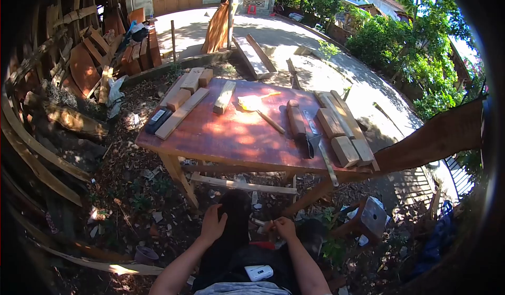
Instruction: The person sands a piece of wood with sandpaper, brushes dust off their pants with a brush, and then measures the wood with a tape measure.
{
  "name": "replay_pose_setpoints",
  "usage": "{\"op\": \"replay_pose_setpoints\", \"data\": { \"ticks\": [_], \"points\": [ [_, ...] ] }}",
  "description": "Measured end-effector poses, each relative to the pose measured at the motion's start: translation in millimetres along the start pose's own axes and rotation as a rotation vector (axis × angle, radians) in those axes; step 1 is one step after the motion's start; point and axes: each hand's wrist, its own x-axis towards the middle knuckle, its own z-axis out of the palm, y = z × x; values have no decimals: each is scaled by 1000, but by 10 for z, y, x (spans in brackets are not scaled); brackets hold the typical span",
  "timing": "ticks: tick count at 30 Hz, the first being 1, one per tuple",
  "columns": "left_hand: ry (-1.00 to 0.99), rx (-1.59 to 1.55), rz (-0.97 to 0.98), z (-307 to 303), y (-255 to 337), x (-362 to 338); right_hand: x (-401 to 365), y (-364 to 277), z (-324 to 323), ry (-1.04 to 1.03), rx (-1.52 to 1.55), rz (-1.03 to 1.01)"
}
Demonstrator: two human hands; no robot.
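My left hand (213, 224) hovers by my left knee, holding nothing, its fingers apart. Close to my right knee, my right hand (284, 228) has its fingers curled and pinched together; whatever is in them, if anything, is too small to tell. Both hands are below the near edge of a reddish wooden table (231, 147), not touching it. A small white device (259, 273) rests on my lap.
Wood blocks (330, 122) and strips line the table's right side, beside a long metal strip (329, 163). More wood pieces (182, 114) and a dark box (158, 120) lie left. A wooden-handled tool (271, 121) is mid-table. A stool (371, 218) stands right.
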Motion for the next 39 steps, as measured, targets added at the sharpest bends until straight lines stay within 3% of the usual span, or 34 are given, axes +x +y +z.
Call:
{"op": "replay_pose_setpoints", "data": {
  "ticks": [10, 17, 23, 26, 29, 32, 33, 36, 37, 39],
  "points": [
    [35, 83, 55, -142, 276, -120, -117, -209, -62, -13, 37, -55],
    [2, 122, 222, -284, 655, -218, -173, -421, -192, -11, 182, -43],
    [-82, 269, 293, -269, 850, -307, 23, -111, -40, 89, 127, -110],
    [-90, 297, 289, -234, 846, -287, 228, -122, -23, 82, 370, -35],
    [-92, 292, 278, -200, 847, -246, 391, -473, -31, 36, 1051, 61],
    [-94, 236, 255, -230, 849, -208, 459, -597, 164, -77, 1276, 117],
    [-87, 226, 249, -251, 852, -213, 521, -410, 382, -100, 1197, 210],
    [-65, 169, 207, -337, 786, -214, 523, -294, 329, 11, 178, -59],
    [-59, 146, 190, -367, 751, -219, 593, -244, 300, -74, -202, -136],
    [-40, 131, 168, -431, 673, -229, 710, -237, 303, -45, 55, -128]
  ]
}}
